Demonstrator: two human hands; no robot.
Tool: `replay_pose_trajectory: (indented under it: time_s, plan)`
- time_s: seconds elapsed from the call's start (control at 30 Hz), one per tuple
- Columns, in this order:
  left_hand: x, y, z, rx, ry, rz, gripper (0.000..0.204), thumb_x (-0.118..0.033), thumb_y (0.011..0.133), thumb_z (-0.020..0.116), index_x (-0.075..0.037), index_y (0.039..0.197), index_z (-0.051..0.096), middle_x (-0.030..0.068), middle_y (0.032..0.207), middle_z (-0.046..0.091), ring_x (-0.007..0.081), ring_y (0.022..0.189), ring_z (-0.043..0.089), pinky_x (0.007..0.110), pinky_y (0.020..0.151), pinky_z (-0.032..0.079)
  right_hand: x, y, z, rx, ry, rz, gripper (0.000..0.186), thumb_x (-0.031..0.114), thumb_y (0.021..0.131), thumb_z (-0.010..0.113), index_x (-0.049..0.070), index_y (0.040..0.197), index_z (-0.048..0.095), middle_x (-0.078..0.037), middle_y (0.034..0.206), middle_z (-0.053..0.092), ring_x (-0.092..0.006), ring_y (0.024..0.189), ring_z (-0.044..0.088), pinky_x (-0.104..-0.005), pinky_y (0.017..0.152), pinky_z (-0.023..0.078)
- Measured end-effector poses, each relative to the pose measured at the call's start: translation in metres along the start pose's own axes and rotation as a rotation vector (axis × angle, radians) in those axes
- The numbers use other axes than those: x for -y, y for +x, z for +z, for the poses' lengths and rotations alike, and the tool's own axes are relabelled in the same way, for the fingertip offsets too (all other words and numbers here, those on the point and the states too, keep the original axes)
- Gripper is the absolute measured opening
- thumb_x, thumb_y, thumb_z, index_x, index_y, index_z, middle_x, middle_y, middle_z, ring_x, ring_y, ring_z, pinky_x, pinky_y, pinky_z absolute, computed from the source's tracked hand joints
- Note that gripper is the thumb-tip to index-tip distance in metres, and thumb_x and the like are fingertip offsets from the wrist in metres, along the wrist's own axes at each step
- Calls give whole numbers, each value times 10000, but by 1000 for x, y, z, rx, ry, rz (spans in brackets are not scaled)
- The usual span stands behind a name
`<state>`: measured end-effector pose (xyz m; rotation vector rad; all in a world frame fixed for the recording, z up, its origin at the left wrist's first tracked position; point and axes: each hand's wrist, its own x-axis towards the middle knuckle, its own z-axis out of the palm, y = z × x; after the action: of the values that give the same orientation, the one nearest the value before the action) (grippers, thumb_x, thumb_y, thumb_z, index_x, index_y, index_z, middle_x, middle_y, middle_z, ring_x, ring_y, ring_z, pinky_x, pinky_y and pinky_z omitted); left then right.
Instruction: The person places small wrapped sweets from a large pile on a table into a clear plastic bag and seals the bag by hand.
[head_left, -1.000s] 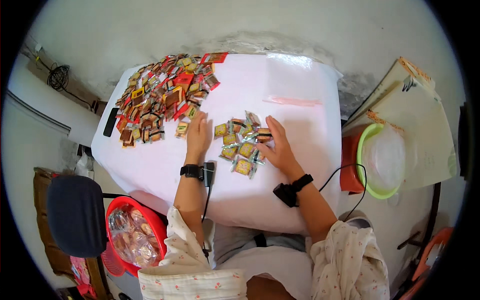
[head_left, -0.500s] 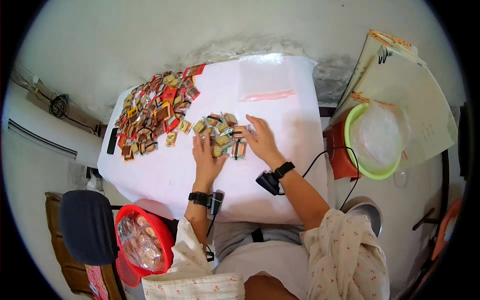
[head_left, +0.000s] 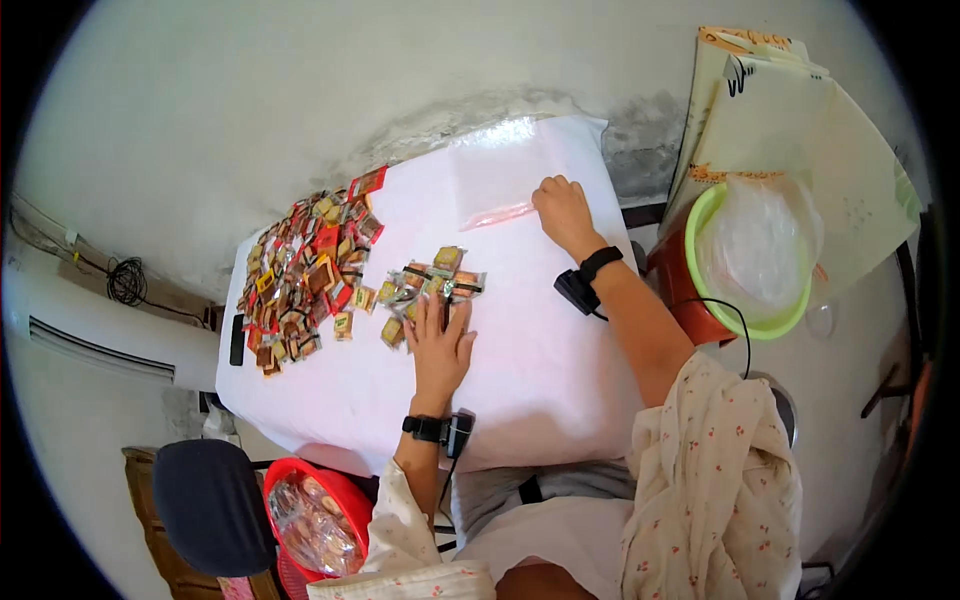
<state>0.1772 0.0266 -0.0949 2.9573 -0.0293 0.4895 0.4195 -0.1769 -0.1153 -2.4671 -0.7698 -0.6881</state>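
Observation:
Several small wrapped snack packets (head_left: 448, 258), in clear wrappers with dark bands, lie in a loose cluster at the middle of the table. My left hand (head_left: 440, 343) rests on the near side of this cluster, fingers spread and palm down. Farther back lies a flat clear plastic bag (head_left: 490, 175) with a pink strip along its near edge. My right hand (head_left: 565, 212) is at the bag's near right corner, fingers curled together on it; the fingertips are partly hidden.
A large heap of wrapped snacks (head_left: 310, 270) covers the table's left, beside a black phone (head_left: 237, 340). A red basket (head_left: 350, 500) of bagged snacks stands at lower left, near a dark chair (head_left: 213, 505). At right, a green-rimmed tub (head_left: 765, 325) holds clear plastic bags (head_left: 755, 240).
My right hand has left the packet cluster and moved back and right to the plastic bag, its fingers curling. My left hand has stayed at the packets. The whole view has shifted slightly.

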Motion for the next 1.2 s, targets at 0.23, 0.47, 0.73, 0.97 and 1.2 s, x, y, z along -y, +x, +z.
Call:
replay_pose_trajectory:
  time_s: [0.23, 0.47, 0.73, 0.97, 1.2]
  plan:
    - [9, -9, -3, -137, -275, 6, 429, -202, 874, 576, -68, 1282, 553, 251, 1469, 301, 415, 1375, 246, 514, 1110, 203, 5, 2, -13, -277, 295, 64, 35, 117, 794, 635, 84, 785, 642, -59, 858, 584, -250, 881, 544, -393, 747, 416]
    - [0, -5, -7, -334, -312, -64, 335, -239, 912, 558, -25, 1166, 603, 204, 1283, 496, 371, 1193, 452, 460, 1022, 349, 49, -36, -48, -374, 703, 299, 61, 70, 832, 636, 18, 809, 615, -104, 795, 586, -237, 749, 564, -313, 666, 450]
    - [-86, 34, -23, -111, -1364, -700, 192, -251, 942, 573, -100, 1051, 620, 26, 1047, 626, 142, 915, 603, 265, 707, 481, 106, -116, -96, -224, 752, 270, 70, 100, 807, 656, 31, 798, 645, -104, 804, 610, -288, 798, 573, -371, 708, 455]
    - [-103, -9, -17, -136, -1567, -864, 140, -222, 940, 575, -91, 890, 581, 1, 776, 592, 93, 731, 601, 231, 598, 490, 125, -165, -108, -117, 591, 86, 187, 155, 770, 696, 55, 915, 636, -108, 878, 595, -309, 868, 548, -402, 754, 434]
    - [-87, -64, 27, -291, -1810, -725, 114, -127, 911, 607, -51, 840, 560, 27, 722, 577, 76, 611, 539, 212, 523, 442, 144, -187, -103, 16, 554, -124, 330, 251, 758, 711, 71, 1012, 598, -113, 969, 578, -322, 931, 530, -433, 808, 415]
